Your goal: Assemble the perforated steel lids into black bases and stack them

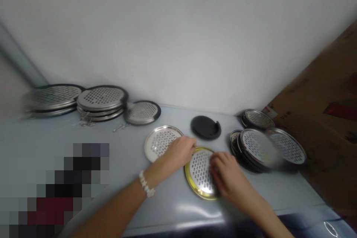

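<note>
In the head view a round metal grater with a yellow rim lies on the grey table in front of me. My left hand, a pale bracelet on its wrist, is closed at the grater's upper left rim. Curled around the right edge of the same grater is my right hand, partly blurred; its fingertips are hidden. Behind my left hand sits a second round grater with a silver rim, partly covered by that hand. A round black piece with a notched rim lies just beyond.
Stacks of black-edged graters stand at the back left, beside a smaller grater. More graters are piled at the right, near a brown cardboard box. A white wall rises behind the table.
</note>
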Available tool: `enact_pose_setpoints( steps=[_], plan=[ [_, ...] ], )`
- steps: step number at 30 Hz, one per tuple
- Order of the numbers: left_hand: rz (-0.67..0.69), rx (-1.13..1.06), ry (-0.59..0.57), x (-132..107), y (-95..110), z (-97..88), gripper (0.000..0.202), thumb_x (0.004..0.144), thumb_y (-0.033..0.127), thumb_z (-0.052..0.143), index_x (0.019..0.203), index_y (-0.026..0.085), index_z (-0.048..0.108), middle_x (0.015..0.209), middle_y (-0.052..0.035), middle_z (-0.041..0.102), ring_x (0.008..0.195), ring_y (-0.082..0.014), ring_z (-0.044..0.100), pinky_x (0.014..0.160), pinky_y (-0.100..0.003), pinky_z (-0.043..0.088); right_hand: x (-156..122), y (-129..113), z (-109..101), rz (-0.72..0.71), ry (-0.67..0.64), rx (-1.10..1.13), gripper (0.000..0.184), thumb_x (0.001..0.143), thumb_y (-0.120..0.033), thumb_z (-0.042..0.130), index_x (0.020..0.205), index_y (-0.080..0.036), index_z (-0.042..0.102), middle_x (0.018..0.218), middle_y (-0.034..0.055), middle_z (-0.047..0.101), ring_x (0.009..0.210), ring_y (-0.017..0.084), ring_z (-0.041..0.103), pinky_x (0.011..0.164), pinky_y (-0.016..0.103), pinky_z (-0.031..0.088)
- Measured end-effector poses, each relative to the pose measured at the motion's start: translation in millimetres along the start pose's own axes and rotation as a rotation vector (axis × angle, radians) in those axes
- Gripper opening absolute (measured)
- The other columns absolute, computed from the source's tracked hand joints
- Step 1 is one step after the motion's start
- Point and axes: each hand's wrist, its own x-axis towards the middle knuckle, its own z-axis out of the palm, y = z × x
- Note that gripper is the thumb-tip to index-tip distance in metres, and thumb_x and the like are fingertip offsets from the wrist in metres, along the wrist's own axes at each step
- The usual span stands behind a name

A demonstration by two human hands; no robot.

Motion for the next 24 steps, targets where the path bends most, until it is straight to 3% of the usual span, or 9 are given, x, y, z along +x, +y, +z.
enact_pose_setpoints(
  steps=[6,13,18,24],
  plan=[
    [-0.012,0.007,-0.015,0,3,-2.5,0.017,0.092,0.018,0.056,0.083,0.017,0.07,0.084,-0.009,0.075,0.082,-0.024,0.071,0.074,-0.033,0.049,1,-1,0,-0.012,0.033,-0.117,0.014,0.095,-0.008,0.047,0.103,-0.017,0.055,0.112,0.0125,0.061,0.101,0.029,0.052,0.086,0.045,0.043],
    [-0.002,0.017,0.001,0,-2,3.1,0.017,0.092,0.015,0.055,0.085,0.018,0.069,0.086,-0.0087,0.075,0.084,-0.024,0.071,0.075,-0.033,0.05,-1,-2,-7,0.002,-0.033,-0.137,0.016,0.096,-0.008,0.044,0.098,-0.017,0.057,0.108,0.0125,0.059,0.102,0.029,0.051,0.087,0.048,0.046],
    [-0.008,0.01,-0.008,1,-2,2.6,0.016,0.092,0.014,0.054,0.084,0.017,0.069,0.084,-0.0083,0.074,0.081,-0.0222,0.07,0.075,-0.032,0.05,2,-4,-11,-0.042,-0.065,-0.126,0.021,0.088,-0.001,0.049,0.101,-0.014,0.058,0.112,0.015,0.057,0.11,0.031,0.048,0.098,0.05,0.047],
    [0.013,0.026,-0.001,-1,-1,-0.5,0.019,0.093,0.015,0.052,0.084,0.018,0.069,0.083,-0.0077,0.074,0.08,-0.0225,0.07,0.072,-0.032,0.049,5,3,-7,-0.051,-0.112,-0.068,0.026,0.083,0.002,0.049,0.099,-0.017,0.058,0.107,0.0122,0.057,0.099,0.027,0.054,0.091,0.045,0.054]
  ],
)
